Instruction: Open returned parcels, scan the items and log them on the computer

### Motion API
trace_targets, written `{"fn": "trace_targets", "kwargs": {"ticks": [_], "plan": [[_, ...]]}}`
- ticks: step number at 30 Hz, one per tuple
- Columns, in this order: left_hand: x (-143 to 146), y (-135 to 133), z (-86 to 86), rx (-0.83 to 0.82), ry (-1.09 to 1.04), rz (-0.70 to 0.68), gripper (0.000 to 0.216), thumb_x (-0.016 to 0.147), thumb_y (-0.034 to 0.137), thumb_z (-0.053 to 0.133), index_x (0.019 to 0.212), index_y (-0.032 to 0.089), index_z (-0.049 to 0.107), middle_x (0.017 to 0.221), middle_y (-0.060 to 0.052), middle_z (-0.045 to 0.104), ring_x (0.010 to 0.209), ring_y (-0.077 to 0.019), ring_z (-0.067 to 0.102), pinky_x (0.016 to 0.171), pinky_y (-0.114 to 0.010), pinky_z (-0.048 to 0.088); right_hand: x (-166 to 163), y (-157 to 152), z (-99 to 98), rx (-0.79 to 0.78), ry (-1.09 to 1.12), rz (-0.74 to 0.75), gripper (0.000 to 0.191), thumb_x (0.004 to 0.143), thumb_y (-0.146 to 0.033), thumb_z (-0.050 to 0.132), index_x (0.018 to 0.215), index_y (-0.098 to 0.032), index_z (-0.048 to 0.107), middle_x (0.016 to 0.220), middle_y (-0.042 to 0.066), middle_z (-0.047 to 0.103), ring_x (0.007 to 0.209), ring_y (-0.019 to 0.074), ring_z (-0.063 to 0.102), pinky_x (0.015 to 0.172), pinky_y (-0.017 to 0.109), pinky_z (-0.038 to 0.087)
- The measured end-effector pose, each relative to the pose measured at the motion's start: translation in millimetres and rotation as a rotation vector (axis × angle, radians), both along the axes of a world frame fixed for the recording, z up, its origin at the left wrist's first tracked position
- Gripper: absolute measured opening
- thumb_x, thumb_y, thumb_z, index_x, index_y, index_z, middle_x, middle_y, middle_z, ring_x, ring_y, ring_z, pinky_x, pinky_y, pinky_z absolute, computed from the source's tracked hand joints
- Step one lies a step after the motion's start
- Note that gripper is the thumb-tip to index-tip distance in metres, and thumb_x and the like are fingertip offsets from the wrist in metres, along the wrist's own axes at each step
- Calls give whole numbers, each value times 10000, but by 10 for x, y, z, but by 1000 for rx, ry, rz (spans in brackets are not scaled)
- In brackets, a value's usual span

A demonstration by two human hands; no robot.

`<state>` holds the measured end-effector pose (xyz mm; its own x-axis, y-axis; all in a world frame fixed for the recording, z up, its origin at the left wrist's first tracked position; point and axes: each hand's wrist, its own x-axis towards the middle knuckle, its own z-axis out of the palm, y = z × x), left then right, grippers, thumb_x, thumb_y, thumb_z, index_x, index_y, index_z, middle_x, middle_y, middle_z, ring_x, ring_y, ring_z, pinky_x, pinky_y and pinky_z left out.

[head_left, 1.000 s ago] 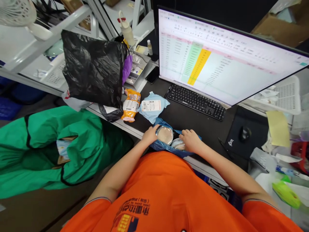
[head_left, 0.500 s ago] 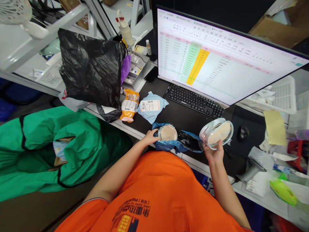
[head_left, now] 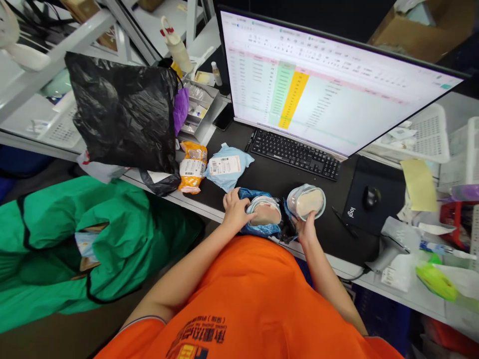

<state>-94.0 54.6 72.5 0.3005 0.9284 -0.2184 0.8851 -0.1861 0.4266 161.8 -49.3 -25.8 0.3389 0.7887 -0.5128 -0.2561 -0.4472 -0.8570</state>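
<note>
My left hand [head_left: 235, 212] is closed on the left side of a blue mailer bag [head_left: 256, 230] with a black lining. Its thumb lies over a clear round pouch [head_left: 268, 213] with a beige piece inside, sitting in the bag's mouth. A second clear pouch [head_left: 310, 202], rounded and also with a beige piece in it, is gripped in my right hand [head_left: 307, 230]. That hand is just right of the bag, over the desk's front edge, and its fingers are partly hidden under the pouch and the bag's edge.
Ahead are a light blue parcel [head_left: 227, 167], an orange parcel [head_left: 192, 167], a keyboard [head_left: 294, 154] and a monitor [head_left: 333, 89]. A mouse [head_left: 371, 198] and a scanner [head_left: 389, 247] lie right. Left are a black plastic bag [head_left: 123, 114] and green sack [head_left: 149, 244].
My right hand has brought its pouch left, closer to the mailer bag. My left hand has shifted further over the bag, and the pouch in the bag appears more tilted. The view has shifted slightly.
</note>
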Motion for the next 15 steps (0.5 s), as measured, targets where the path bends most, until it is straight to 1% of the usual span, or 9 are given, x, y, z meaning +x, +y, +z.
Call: {"fn": "trace_targets", "kwargs": {"ticks": [2, 3, 4, 7, 9, 10, 12, 13, 15], "plan": [[5, -103, 122, 94, -19, -92, 285, 682, 356, 876, 850, 209, 700, 1597, -97, 299, 1488, -439, 170, 1205, -639, 104, 21, -7, 14, -20, -92, 110, 1050, 800, -893, -37, 1394, -217, 504, 1299, 159, 645, 1102, 261, 659, 928, 480, 555], [8, -145, 173, 111, -35, -161, 262, 703, 326, 860, 871, 210, 696, 1619, -89, 284, 1504, -435, 144, 1209, -647, 76, 37, -24, 29, -27, -152, 167, 1018, 817, -893, 25, 1412, -214, 495, 1332, 167, 622, 1157, 270, 630, 965, 493, 531], [12, -177, 214, 109, -56, -247, 231, 731, 301, 835, 890, 213, 692, 1625, -84, 295, 1512, -423, 147, 1214, -645, 66, 55, -51, 50, -30, -222, 226, 973, 824, -899, 150, 1427, -215, 490, 1378, 172, 585, 1233, 286, 581, 1020, 514, 489], [15, -218, 263, 37, -141, -516, 143, 822, 258, 734, 946, 227, 670, 1528, -82, 478, 1475, -350, 308, 1235, -599, 90, 119, -173, 130, -41, -446, 409, 938, 691, -795, 640, 1434, -236, 515, 1547, 173, 395, 1440, 377, 332, 1152, 615, 280], [8, -218, 231, -27, -208, -608, 121, 849, 252, 688, 961, 224, 651, 1292, -82, 659, 1305, -285, 523, 1243, -548, 135, 167, -265, 194, -57, -565, 523, 952, 631, -667, 770, 1444, -245, 515, 1608, 175, 279, 1479, 421, 222, 1157, 658, 201], [2, -216, 201, -54, -243, -609, 111, 851, 249, 674, 953, 221, 642, 1138, -62, 707, 1171, -250, 605, 1243, -527, 155, 188, -306, 229, -63, -606, 572, 947, 636, -617, 788, 1460, -252, 498, 1619, 174, 255, 1482, 424, 211, 1152, 664, 197], [-15, -212, 124, -98, -342, -527, 93, 828, 245, 670, 902, 218, 621, 891, 1, 693, 918, -187, 650, 1231, -500, 199, 207, -378, 300, -72, -679, 661, 943, 662, -535, 802, 1497, -275, 450, 1627, 161, 249, 1477, 412, 225, 1145, 656, 220], [-25, -206, 86, -108, -411, -432, 99, 806, 251, 678, 866, 215, 608, 830, 21, 664, 847, -170, 636, 1211, -487, 246, 196, -407, 335, -78, -716, 699, 948, 669, -500, 808, 1511, -290, 428, 1628, 147, 254, 1472, 403, 234, 1145, 643, 236], [-49, -170, 28, -114, -601, -152, 173, 744, 278, 716, 813, 210, 573, 784, 36, 619, 789, -156, 607, 1103, -433, 395, 115, -453, 395, -106, -784, 737, 922, 710, -413, 794, 1533, -315, 390, 1619, 123, 281, 1447, 385, 279, 1141, 595, 287]]}}
